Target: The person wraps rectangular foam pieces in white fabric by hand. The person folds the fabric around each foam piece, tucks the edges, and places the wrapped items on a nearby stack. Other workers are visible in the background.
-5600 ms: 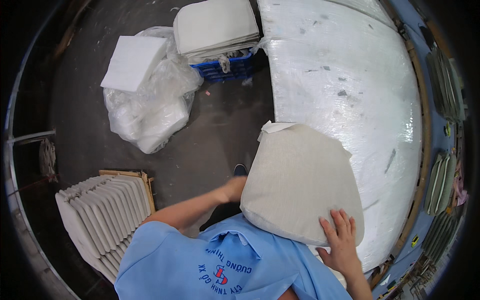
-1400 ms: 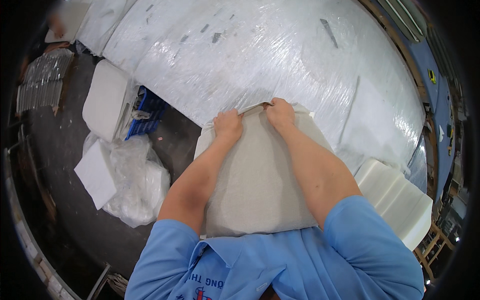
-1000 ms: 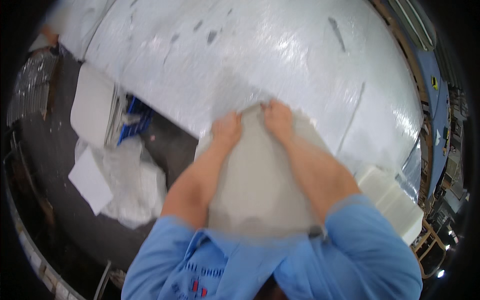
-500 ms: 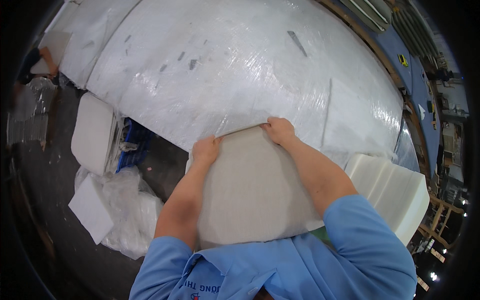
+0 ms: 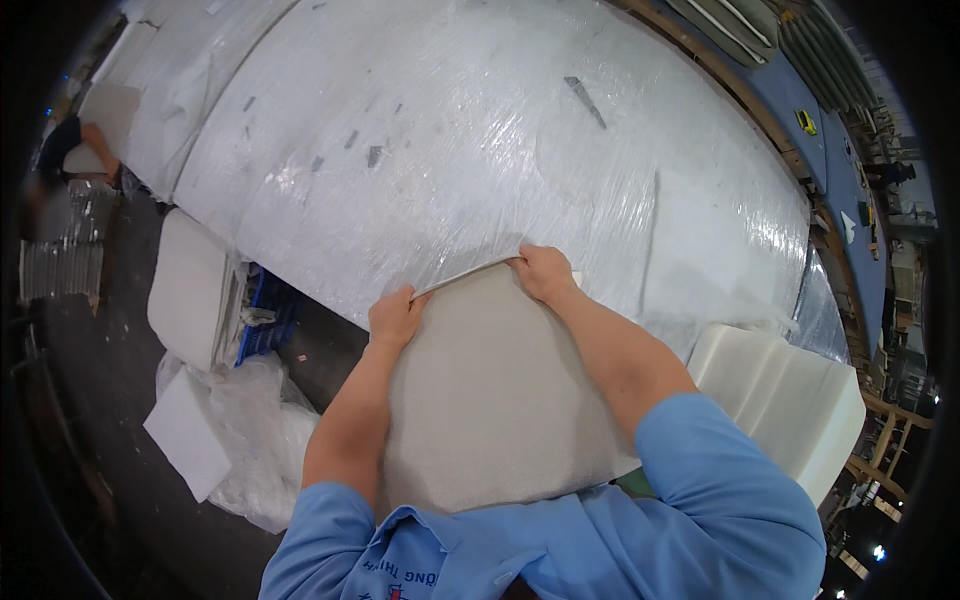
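Note:
A large beige flat cushion cover (image 5: 495,390) lies in front of me, its far edge resting on the near rim of a big table wrapped in clear plastic film (image 5: 480,150). My left hand (image 5: 395,318) grips the cover's far left corner. At the far right corner, my right hand (image 5: 540,272) pinches the same edge, which looks slightly lifted and open between the two hands. Both forearms lie over the cover.
White foam cushion blocks (image 5: 785,400) stand at my right. At the left are a stack of pale cushions (image 5: 190,290) on a blue crate (image 5: 265,320), a clear plastic bag (image 5: 250,430) and a white sheet (image 5: 185,435) on the dark floor. Another person (image 5: 75,145) works far left.
I turned from the floor side to the wrapped table. The cover was brought onto the table's edge, and both hands shifted to its far corners and spread apart.

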Tool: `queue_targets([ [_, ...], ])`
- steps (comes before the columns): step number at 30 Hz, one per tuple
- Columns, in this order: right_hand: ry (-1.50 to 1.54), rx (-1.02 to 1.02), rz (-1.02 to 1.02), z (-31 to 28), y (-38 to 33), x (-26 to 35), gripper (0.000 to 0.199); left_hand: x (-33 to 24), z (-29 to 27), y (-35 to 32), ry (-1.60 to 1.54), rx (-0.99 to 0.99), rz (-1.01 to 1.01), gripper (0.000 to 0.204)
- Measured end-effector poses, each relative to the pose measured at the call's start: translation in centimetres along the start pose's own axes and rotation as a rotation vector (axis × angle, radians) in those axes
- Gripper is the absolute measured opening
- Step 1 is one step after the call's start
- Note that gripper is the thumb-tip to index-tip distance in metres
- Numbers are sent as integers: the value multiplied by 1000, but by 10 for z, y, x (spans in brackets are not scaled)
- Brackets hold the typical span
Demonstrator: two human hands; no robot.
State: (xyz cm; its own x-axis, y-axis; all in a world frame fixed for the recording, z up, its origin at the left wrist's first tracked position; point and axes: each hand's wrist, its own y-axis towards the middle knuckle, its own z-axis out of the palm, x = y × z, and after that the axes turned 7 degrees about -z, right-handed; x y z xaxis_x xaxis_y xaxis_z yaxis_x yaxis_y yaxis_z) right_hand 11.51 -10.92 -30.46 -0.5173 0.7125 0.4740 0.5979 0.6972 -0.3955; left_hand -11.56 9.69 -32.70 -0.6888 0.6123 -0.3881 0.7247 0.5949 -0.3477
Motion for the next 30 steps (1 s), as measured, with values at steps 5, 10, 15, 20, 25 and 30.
queue_targets([
  [5, 1, 19, -48, -7, -8, 2, 40, 25, -20, -4, 105, -60, 151, 44],
  [10, 39, 29, -21, 6, -5, -1, 40, 27, -2, 3, 188, -74, 36, 42],
  [15, 21, 128, 19, 19, 0, 2, 37, 26, 3, 1, 214, 25, -72, 39],
  [20, 95, 79, -16, -29, 1, -4, 41, 0, -36, 1, 218, 37, 14, 35],
  [25, 370, 19, -104, -162, -91, -29, 42, 31, -104, -83, 63, 176, 141, 56],
  [30, 1024, -135, -98, -186, -249, -44, 45, 62, -145, -193, -1036, 622, -328, 65],
])
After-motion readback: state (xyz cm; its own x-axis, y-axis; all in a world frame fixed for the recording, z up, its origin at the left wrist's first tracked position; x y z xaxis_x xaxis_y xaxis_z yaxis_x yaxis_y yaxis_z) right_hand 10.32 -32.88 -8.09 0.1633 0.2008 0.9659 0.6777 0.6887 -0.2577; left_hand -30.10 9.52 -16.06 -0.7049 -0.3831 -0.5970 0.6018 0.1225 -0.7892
